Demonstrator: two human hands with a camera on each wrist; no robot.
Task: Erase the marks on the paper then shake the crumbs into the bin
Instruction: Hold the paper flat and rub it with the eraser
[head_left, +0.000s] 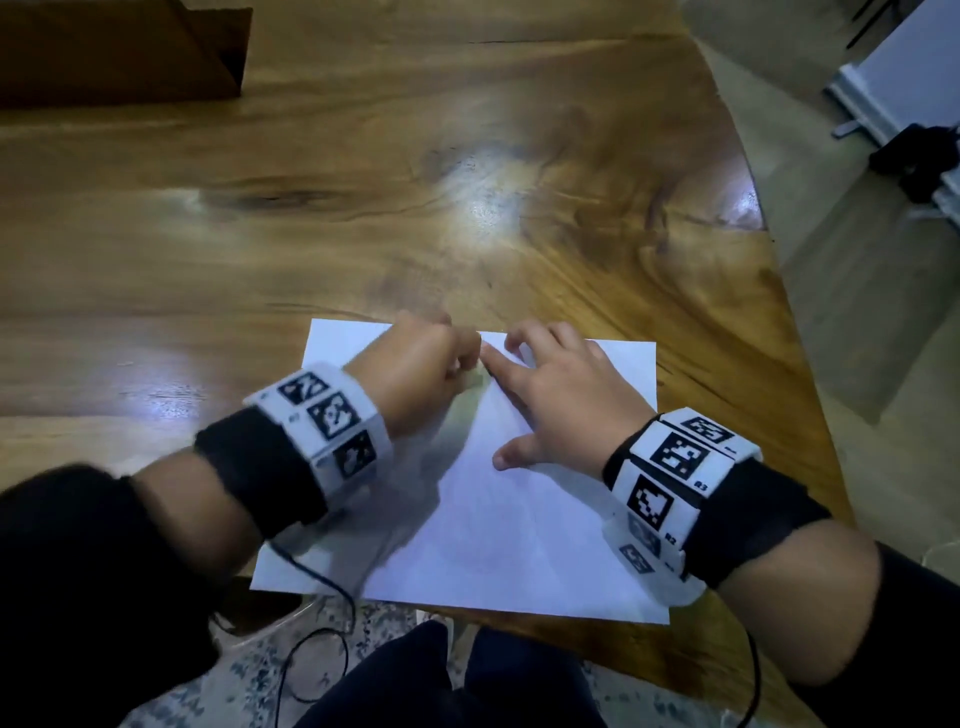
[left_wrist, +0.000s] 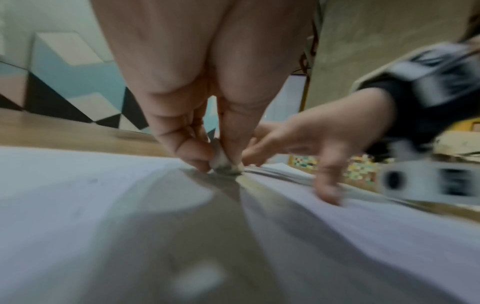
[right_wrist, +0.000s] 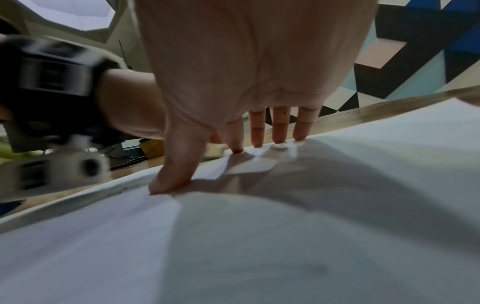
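Note:
A white sheet of paper (head_left: 519, 519) lies at the near edge of the wooden table (head_left: 363, 208). My left hand (head_left: 426, 364) pinches a small whitish eraser (left_wrist: 223, 162) between thumb and fingers and presses its tip on the paper (left_wrist: 78, 195) near the far edge. My right hand (head_left: 550, 395) lies spread on the sheet just right of it, fingertips (right_wrist: 279, 137) and thumb pressing the paper (right_wrist: 363, 164) flat. The eraser (right_wrist: 214, 151) shows behind my right thumb. Pencil marks are too faint and blurred to make out. No bin is in view.
A brown cardboard box (head_left: 119, 52) stands at the table's far left corner. The table's right edge curves away to a tiled floor with white and black equipment (head_left: 914, 130). My legs and a patterned rug (head_left: 291, 665) are below the near edge.

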